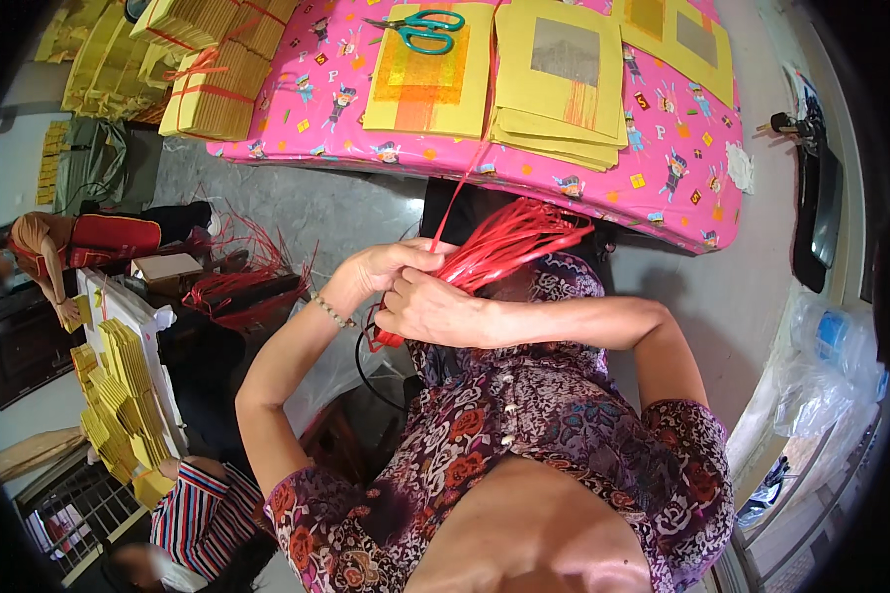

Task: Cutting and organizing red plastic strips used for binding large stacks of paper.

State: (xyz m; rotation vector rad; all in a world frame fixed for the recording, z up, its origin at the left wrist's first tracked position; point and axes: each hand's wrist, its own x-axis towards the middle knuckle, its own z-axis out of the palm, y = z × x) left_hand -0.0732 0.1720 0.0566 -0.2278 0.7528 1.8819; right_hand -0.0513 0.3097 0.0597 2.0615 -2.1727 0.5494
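Before my body my hands meet at a bundle of shiny red plastic strips point(509, 242). My right hand point(440, 308) is closed round the bundle; its loose ends fan out toward the table, and a short red end pokes out below the fingers. Just above it my left hand point(400, 262), with a beaded bracelet point(332, 310) on the wrist, pinches a single red strip point(455, 201). That strip runs up to the table edge and over the yellow paper sheets point(554, 99). The fingertips partly cover each other.
A pink patterned table cover point(316, 138) lies ahead, bearing teal-handled scissors point(427, 33) and tied yellow paper stacks point(213, 99). More red strips point(242, 287) hang at the left. Two people work there at a table with yellow bundles point(119, 385). Plastic bags point(816, 371) are at the right.
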